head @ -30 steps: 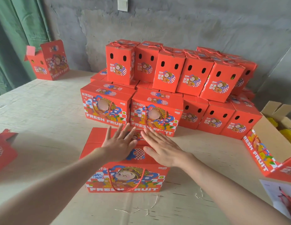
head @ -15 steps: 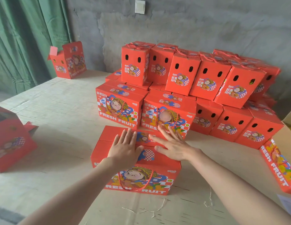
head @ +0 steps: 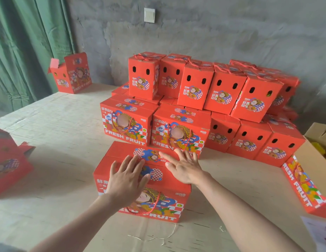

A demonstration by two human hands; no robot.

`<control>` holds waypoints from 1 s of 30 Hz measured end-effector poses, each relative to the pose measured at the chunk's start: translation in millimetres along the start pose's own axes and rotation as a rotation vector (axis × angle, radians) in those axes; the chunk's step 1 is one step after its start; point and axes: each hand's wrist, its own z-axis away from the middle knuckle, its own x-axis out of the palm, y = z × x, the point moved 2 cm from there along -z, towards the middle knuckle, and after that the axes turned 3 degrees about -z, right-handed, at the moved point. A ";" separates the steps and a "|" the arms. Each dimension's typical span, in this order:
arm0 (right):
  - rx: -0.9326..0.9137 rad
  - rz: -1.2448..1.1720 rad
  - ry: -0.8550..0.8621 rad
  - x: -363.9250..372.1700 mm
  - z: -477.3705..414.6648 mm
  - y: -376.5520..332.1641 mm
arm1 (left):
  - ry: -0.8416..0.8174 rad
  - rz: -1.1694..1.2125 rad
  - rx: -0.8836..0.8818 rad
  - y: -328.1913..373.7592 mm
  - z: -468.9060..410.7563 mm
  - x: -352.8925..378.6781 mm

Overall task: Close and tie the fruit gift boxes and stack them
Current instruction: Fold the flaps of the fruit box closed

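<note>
1. Soft, even daylight is filling the room; brightness is sitting approx. medium, source not in frame.
2. Table [head: 58, 124] is reading pale & a bit washed out; wall [head: 231, 33] is looking flat grey.
3. Diffuse shadow is lying on the table left of the near box [head: 113, 151]; fainter ones are falling under both forearms.
4. Wide-angle lens is bending the edges: curtain [head: 22, 51] folds are leaning, left-edge box [head: 11, 160] is stretching.
5. Left-edge box is also looking soft/smeared vs. sharper centre.
6. Round blur patches are covering printed faces on two front boxes [head: 125, 122].
</note>
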 end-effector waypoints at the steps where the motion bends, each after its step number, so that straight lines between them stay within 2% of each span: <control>1: -0.011 -0.010 0.016 -0.9 1.0 -0.5 | -0.008 -0.019 0.030 -0.9 0.5 0.3; 5: -0.012 -0.062 0.111 -0.2 8.0 2.7 | -0.046 -0.086 0.124 -6.0 -1.3 5.0; 9: 0.121 -0.010 0.177 7.7 22.6 2.2 | -0.076 -0.136 0.226 -19.4 -28.3 1.7; 11: 0.176 -0.038 0.224 12.0 33.4 5.5 | -0.116 -0.083 0.165 -27.6 -42.4 1.2; 12: 0.212 -0.128 0.247 12.5 39.4 9.6 | -0.144 -0.003 0.052 -30.7 -46.1 2.6; 14: 0.352 -0.431 0.256 12.7 47.4 22.5 | -0.171 0.283 -0.318 -31.3 -44.1 10.7; 15: 0.431 -0.566 0.219 13.2 48.4 28.6 | -0.157 0.486 -0.510 -25.7 -39.1 14.2; 17: 0.536 -0.818 0.030 17.4 48.1 29.0 | -0.169 0.979 -0.830 -2.6 -27.9 29.7; 19: 0.578 -1.160 -0.079 21.8 42.8 20.6 | -0.253 1.507 -1.028 24.4 -19.1 37.4; 20: 0.603 -1.320 -0.038 20.8 39.1 17.0 | -0.248 1.626 -1.097 31.5 -18.1 38.7; 22: 0.675 -1.525 0.137 15.1 33.0 14.5 | -0.080 1.679 -1.185 29.1 -21.5 30.0; 23: 0.699 -1.578 0.234 12.9 29.3 15.6 | -0.007 1.691 -1.196 25.8 -26.4 23.5; 25: 0.685 -1.679 0.361 4.7 24.0 13.8 | 0.031 1.796 -1.202 22.7 -36.9 3.0; 28: 0.455 -1.780 0.454 -26.9 18.2 3.7 | 0.127 1.989 -1.093 20.1 -49.5 -31.9; 30: 0.247 -1.624 0.440 -60.2 14.3 -9.2 | 0.183 1.979 -0.737 24.4 -59.5 -69.3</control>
